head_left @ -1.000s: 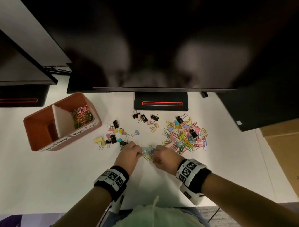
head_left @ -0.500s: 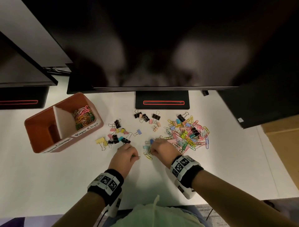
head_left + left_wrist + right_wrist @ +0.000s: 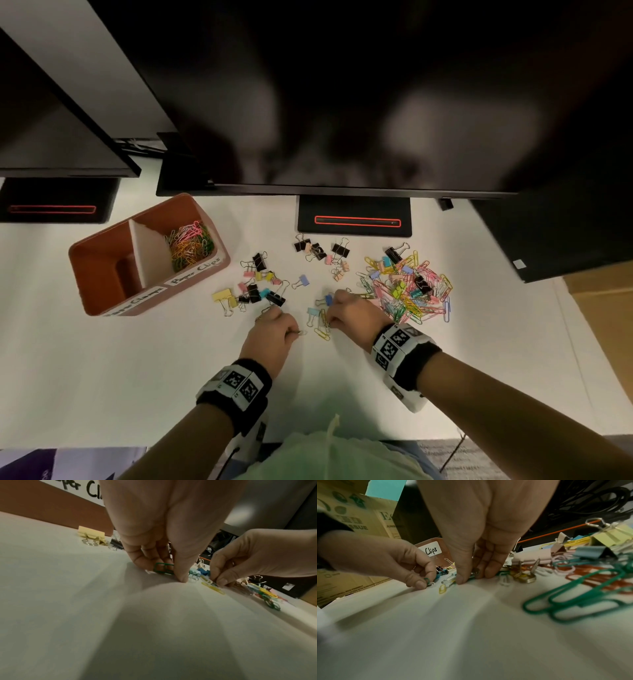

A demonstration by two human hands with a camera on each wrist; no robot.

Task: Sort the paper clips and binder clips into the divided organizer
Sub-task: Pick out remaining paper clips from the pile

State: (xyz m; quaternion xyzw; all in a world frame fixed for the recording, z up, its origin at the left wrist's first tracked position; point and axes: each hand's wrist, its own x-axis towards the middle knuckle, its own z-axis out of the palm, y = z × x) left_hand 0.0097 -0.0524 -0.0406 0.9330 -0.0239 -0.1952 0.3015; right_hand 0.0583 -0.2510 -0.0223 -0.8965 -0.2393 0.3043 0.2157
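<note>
My left hand (image 3: 291, 330) pinches a green paper clip (image 3: 163, 568) and a white one against the white table (image 3: 137, 359). A little to its right, my right hand (image 3: 329, 320) pinches paper clips from a small clump (image 3: 320, 325) of yellow, white and blue clips. The mixed pile (image 3: 407, 287) of paper clips and binder clips lies just right of that hand. Two groups of binder clips (image 3: 257, 284) (image 3: 322, 253) lie farther back. The terracotta organizer (image 3: 99, 274) stands at the left. Its "Paper Clips" side holds coloured paper clips (image 3: 190, 245).
A black monitor (image 3: 342, 102) overhangs the back of the table, its stand base (image 3: 354, 217) right behind the clips. A second stand base (image 3: 51, 209) sits at the far left. A cardboard box (image 3: 603, 308) lies past the table's right edge.
The hands, together over the small clump a second ago, have parted. My left hand slid back left toward me with its clips; my right hand shifted slightly away toward the pile.
</note>
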